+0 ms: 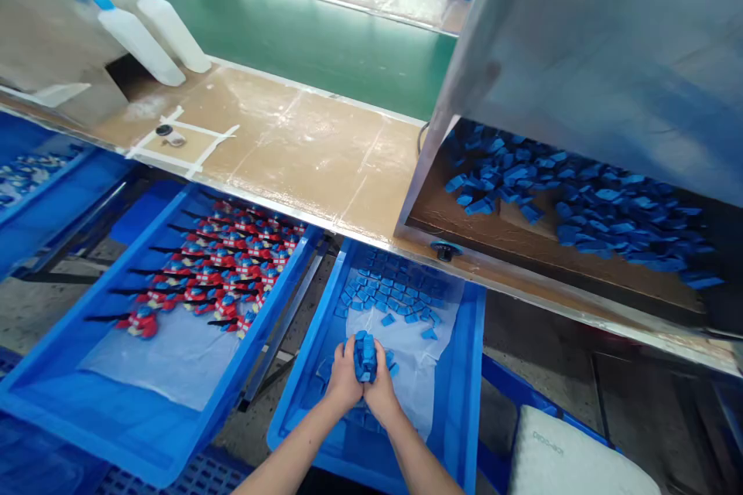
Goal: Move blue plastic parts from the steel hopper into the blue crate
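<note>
My left hand (344, 380) and my right hand (383, 390) are cupped together over a blue bin (464, 402) at the bottom centre. Between them they clasp a bunch of small blue plastic pieces (365, 352). More blue pieces (388, 295) lie on a white sheet at the bin's far end. The fingers of both hands are closed round the bunch.
A second blue bin (75, 394) to the left holds red-and-blue figures on black sticks (220, 271). Above is a tan worktable (302, 147) with two white squeeze bottles (151, 35). A metal hopper (580, 54) on the right shelters a pile of blue pieces (586, 205). A green conveyor (325, 35) runs behind.
</note>
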A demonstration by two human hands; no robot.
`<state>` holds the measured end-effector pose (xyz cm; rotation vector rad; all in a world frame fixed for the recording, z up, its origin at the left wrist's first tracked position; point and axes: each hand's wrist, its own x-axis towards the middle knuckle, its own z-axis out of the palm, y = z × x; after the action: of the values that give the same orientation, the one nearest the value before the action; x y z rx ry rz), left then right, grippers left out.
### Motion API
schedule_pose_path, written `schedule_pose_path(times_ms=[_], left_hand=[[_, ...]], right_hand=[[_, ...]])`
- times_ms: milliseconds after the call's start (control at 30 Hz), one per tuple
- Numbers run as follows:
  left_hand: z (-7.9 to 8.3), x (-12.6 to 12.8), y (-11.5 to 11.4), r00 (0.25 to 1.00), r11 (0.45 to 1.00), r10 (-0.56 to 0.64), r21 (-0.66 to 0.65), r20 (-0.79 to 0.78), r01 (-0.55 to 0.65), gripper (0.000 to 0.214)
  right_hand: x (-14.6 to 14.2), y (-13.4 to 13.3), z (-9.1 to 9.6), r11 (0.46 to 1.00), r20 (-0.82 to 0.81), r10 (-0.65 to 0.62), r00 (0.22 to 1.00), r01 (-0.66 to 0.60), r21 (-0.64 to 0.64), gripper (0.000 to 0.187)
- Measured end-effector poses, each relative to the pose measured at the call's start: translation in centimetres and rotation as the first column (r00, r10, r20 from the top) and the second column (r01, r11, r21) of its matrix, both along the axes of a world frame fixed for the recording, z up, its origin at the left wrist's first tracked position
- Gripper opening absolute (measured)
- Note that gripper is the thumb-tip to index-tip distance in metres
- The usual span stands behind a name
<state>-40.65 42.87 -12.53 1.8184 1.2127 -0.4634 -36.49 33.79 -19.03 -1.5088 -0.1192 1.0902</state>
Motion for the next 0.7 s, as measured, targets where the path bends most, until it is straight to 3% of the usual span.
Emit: schedule_pose_path(times_ms=[200, 333, 533, 700], left_hand=[[3.0, 1.2, -0.4, 0.996, 1.000, -0.006, -0.014, 0.090, 0.008, 0.079], [5.8, 3.8, -0.5, 0.984, 0.994, -0.103, -0.033, 0.146, 0.109, 0.088], [11.7, 9.7, 0.4, 0.932, 0.978, -0.203, 0.009, 0.300, 0.210, 0.092], [18.0, 18.3, 4.3, 0.804, 0.949, -0.309, 0.117, 0.509, 0.291, 0.086]], right_hand=[[0.9, -0.5, 1.9, 0.994, -0.010, -0.109, 0.994, 0.109, 0.022, 0.068], [3.4, -1.2, 4.8, 0.989, -0.049, -0.144, 0.988, 0.145, 0.030, 0.077], [10.2, -1.3, 13.1, 0.981, -0.001, -0.194, 0.981, 0.194, 0.006, 0.085], [19.6, 1.9, 20.3, 0.983, 0.233, -0.181, 0.956, 0.166, 0.081, 0.083]])
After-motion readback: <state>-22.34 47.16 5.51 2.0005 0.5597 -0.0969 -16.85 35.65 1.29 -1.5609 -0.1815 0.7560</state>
